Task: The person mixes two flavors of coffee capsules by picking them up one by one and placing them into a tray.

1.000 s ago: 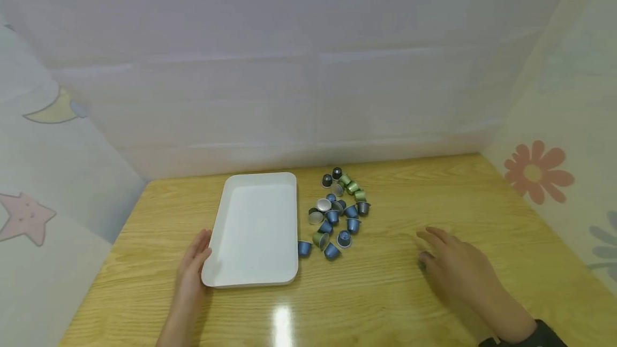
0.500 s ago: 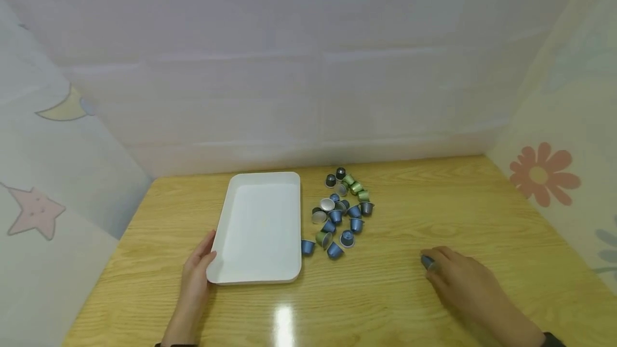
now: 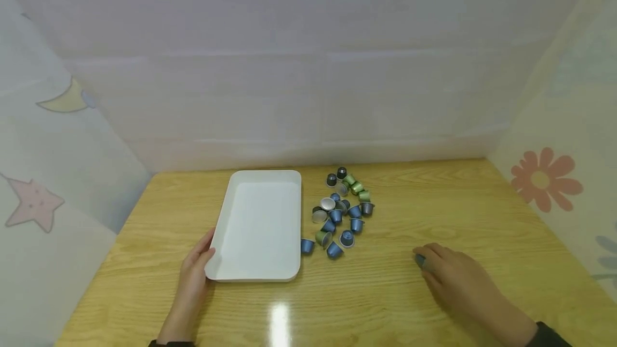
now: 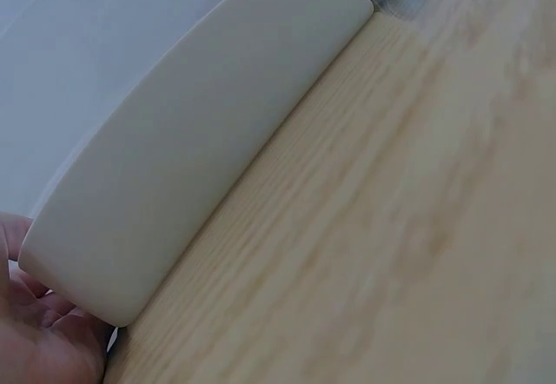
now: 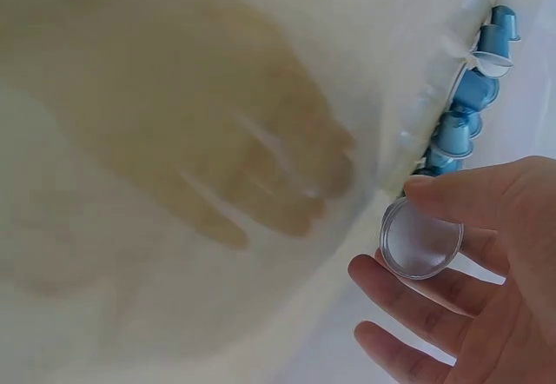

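On the left side panel, a pink star (image 3: 36, 205) sits below a yellow moon (image 3: 67, 98). The left hand (image 3: 193, 266) is at the near left corner of the white tray (image 3: 208, 261), thumb on the rim and fingers curled against the outer wall, gripping it. The tray lies flat on the wooden worktop (image 3: 366, 304), left of centre, its far edge close to the worktop's far edge.

Just beside the tray's right edge lies a blue capsule (image 3: 307, 247). To its right, a loose cluster of blue, green and dark capsules (image 3: 336, 217) extends toward the far edge; some lie on their sides.

Well apart from the cluster, over the near right part of the worktop, the right hand (image 3: 455, 280) pinches a single dark capsule (image 5: 423, 238) between thumb and index finger. The capsule sits at the fingertips, its silver lid facing the wrist camera; the remaining fingers are spread. On the right side panel is a red flower (image 3: 547, 179).
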Tool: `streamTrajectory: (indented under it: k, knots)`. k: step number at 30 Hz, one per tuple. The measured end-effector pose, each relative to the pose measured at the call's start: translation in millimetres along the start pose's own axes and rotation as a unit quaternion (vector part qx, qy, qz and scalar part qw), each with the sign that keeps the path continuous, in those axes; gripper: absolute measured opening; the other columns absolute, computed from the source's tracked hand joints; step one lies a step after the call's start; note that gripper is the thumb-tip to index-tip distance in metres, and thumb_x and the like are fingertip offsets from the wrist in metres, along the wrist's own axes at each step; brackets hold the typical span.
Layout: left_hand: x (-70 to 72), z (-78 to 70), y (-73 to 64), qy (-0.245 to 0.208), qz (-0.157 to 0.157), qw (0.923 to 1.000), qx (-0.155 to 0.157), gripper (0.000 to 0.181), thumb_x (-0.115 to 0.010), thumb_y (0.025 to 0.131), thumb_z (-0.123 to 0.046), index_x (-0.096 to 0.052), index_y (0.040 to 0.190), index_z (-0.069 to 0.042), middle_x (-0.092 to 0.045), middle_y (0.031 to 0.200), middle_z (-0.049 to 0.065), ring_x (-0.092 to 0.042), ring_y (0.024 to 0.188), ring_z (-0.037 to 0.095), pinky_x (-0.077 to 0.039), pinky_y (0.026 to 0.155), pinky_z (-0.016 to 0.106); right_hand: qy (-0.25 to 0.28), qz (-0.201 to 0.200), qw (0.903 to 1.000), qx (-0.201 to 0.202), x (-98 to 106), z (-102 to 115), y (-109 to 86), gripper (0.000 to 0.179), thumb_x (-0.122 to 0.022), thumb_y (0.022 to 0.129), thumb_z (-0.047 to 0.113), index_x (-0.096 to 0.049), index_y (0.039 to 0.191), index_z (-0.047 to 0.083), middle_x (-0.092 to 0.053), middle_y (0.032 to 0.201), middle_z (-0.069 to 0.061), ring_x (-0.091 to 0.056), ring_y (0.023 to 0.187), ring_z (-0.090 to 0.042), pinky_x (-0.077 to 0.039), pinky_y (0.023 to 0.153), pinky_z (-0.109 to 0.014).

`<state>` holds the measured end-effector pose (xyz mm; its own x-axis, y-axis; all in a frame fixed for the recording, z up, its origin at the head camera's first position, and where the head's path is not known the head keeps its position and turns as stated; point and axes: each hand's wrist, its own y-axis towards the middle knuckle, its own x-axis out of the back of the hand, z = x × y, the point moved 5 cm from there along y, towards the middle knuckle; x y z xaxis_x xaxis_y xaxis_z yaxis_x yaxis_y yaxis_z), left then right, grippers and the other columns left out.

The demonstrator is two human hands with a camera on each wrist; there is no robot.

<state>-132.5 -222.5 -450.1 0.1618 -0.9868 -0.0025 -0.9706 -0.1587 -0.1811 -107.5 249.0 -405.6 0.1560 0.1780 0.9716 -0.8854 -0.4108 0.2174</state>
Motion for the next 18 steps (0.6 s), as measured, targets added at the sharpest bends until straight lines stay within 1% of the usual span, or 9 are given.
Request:
streamTrajectory:
  k: [3, 6, 8, 14, 18]
  knots:
    - [0.8, 0.4, 0.0, 0.003, 0.001, 1.0, -0.002, 0.048, -0.034, 0.1, -0.012, -0.027, 0.148, -0.003, -0.021, 0.158, 0.017, -0.028, 0.137, 0.012, -0.039, 0.088, -0.003, -0.004, -0.012, 0.9997, 0.021, 4.3, 8.5, 10.6, 0.031, -0.07, 0.079, 0.016, -0.066, 0.109, 0.01, -0.069, 0.1, -0.004, -0.065, 0.076, -0.018, -0.057, 0.06, -0.035]
    - [0.8, 0.4, -0.1, 0.006, 0.001, 1.0, 0.0, 0.048, -0.033, 0.101, -0.012, -0.027, 0.148, -0.004, -0.021, 0.158, 0.016, -0.028, 0.136, 0.01, -0.038, 0.088, -0.003, -0.003, -0.013, 0.9994, 0.032, 6.4, 17.7, 21.4, 0.028, -0.067, 0.082, 0.017, -0.066, 0.109, 0.01, -0.07, 0.101, -0.004, -0.065, 0.079, -0.019, -0.058, 0.063, -0.036]
    - [0.9, 0.1, -0.2, 0.008, 0.001, 1.0, -0.002, 0.048, -0.033, 0.101, -0.012, -0.027, 0.148, -0.004, -0.021, 0.158, 0.016, -0.028, 0.137, 0.012, -0.038, 0.087, -0.003, -0.007, -0.01, 0.9991, 0.039, 6.1, 24.2, 29.0, 0.029, -0.067, 0.082, 0.018, -0.066, 0.11, 0.01, -0.069, 0.101, -0.004, -0.065, 0.082, -0.019, -0.059, 0.065, -0.037]
    - [0.5, -0.7, 0.0, 0.009, 0.004, 0.9999, 0.003, 0.048, -0.033, 0.1, -0.011, -0.027, 0.148, -0.004, -0.02, 0.159, 0.013, -0.022, 0.141, 0.019, -0.036, 0.088, -0.003, -0.017, -0.017, 0.9965, 0.08, 5.7, 46.0, 49.6, 0.038, -0.073, 0.076, 0.014, -0.065, 0.113, 0.01, -0.07, 0.105, -0.006, -0.066, 0.087, -0.02, -0.06, 0.07, -0.038]
    - [0.2, -1.1, -0.6, 0.01, 0.005, 0.9999, 0.002, 0.048, -0.033, 0.101, -0.011, -0.027, 0.148, -0.004, -0.021, 0.159, 0.013, -0.022, 0.141, 0.02, -0.037, 0.087, -0.003, -0.013, -0.022, 0.9945, 0.101, 7.2, 62.1, 62.5, 0.038, -0.071, 0.077, 0.013, -0.065, 0.114, 0.011, -0.07, 0.106, -0.005, -0.064, 0.094, -0.02, -0.059, 0.077, -0.04]
